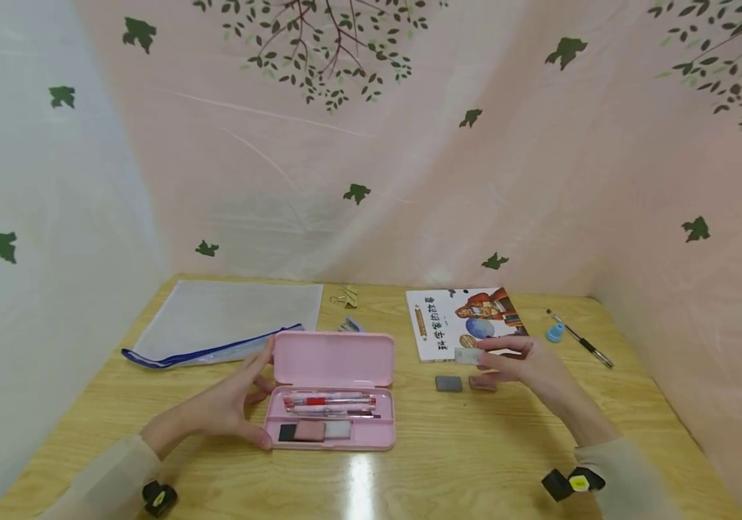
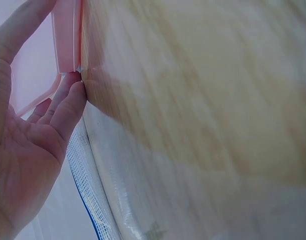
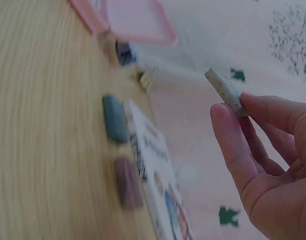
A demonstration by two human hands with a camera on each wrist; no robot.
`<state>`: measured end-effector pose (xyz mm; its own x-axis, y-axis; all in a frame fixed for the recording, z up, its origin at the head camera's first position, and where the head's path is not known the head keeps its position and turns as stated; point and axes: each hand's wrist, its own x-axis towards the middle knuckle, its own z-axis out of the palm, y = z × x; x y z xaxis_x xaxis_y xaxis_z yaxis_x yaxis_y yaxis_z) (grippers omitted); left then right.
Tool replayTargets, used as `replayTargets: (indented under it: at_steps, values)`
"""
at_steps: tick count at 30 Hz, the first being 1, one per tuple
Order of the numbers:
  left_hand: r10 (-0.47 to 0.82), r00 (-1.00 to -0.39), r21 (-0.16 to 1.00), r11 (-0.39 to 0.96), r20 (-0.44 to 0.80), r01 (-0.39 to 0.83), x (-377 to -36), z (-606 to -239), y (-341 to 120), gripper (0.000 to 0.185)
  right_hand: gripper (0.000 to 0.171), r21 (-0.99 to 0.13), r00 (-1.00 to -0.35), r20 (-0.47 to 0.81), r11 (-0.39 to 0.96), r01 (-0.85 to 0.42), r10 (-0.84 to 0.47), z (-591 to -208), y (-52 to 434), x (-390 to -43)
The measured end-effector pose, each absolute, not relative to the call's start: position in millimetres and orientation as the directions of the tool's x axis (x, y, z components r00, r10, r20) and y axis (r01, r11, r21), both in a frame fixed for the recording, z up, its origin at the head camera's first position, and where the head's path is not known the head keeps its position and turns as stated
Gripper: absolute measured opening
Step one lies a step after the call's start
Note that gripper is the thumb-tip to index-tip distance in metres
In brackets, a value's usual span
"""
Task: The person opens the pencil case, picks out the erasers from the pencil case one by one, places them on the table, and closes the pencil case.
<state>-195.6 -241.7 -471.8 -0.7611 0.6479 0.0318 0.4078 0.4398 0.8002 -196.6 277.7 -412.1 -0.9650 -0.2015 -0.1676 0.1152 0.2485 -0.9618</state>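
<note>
A pink pencil case point(image 1: 371, 433) lies with its lid point(image 1: 334, 359) raised at the back. Pens point(image 1: 328, 403) fill its rear compartment; dark, pink point(image 1: 309, 431) and white erasers sit in the front one. My left hand point(image 1: 231, 404) spans the case's left side, thumb at the front corner and fingers touching by the lid. Between thumb and fingers, my right hand point(image 1: 533, 372) pinches a pale speckled eraser point(image 3: 225, 92) above the table, near the book's front edge. Below it on the table lie a grey eraser point(image 1: 448, 383) and a reddish-brown eraser point(image 1: 482, 383), partly behind my fingers.
Behind the right hand lies an illustrated book point(image 1: 436, 318). A blue cone-shaped item point(image 1: 556, 332) and a black pen point(image 1: 582, 339) are at the right. A blue-zipped mesh pouch point(image 1: 234, 310), a gold binder clip point(image 1: 348, 296) and a bluish item point(image 1: 351, 325) are toward the back.
</note>
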Motion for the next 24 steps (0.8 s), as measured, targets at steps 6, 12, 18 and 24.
replayTargets:
  at_steps: [6, 12, 18, 24]
  values:
    - [0.652, -0.758, 0.799, 0.436, 0.037, 0.414, -195.3, -472.1, -240.0, 0.148, 0.052, -0.943, -0.975, -0.175, 0.310, 0.124, -0.139, -432.3, 320.6, -197.2]
    - [0.655, -0.755, 0.813, 0.428, 0.022, 0.395, -194.8, -473.0, -239.5, 0.147, 0.051, -0.923, -0.962, -0.246, 0.334, 0.194, -0.122, -449.4, 348.7, -201.8]
    - [0.654, -0.756, 0.809, 0.428, 0.031, 0.403, -194.0, -472.2, -239.8, 0.147, 0.048, -0.925, -0.943, -0.296, 0.294, 0.243, -0.154, -462.0, 362.8, -205.3]
    - [0.643, -0.765, 0.797, 0.445, 0.032, 0.408, -192.8, -470.7, -240.6, 0.148, 0.046, -0.927, -0.934, -0.304, 0.285, 0.244, -0.187, -471.0, 368.1, -207.6]
